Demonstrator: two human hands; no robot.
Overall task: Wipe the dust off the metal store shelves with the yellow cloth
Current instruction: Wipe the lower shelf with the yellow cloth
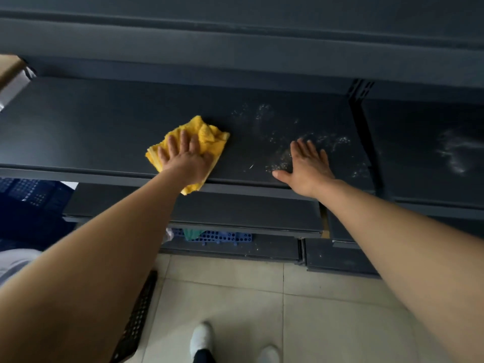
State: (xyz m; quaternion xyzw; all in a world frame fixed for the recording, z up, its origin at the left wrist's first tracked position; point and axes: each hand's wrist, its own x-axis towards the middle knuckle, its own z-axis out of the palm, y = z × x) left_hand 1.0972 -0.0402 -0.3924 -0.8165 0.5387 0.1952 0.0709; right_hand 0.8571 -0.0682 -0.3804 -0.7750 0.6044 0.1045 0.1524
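A dark grey metal shelf point(104, 127) runs across the view at chest height. The yellow cloth point(209, 136) lies bunched on it near the front edge, one corner hanging over the lip. My left hand point(184, 159) presses flat on the cloth with straight fingers. My right hand point(309, 163) rests flat on the bare shelf to the right, fingers spread, on a patch of white dust point(282, 158). More dust specks point(262, 111) lie farther back.
A slotted upright point(360, 93) divides this shelf from the neighbouring shelf point(419, 153), which bears a dust smear point(453, 153). Lower shelves point(235, 213) sit below, with a blue perforated crate point(222, 235). A cardboard box point(11, 72) stands at far left. Tiled floor point(314, 310) lies underfoot.
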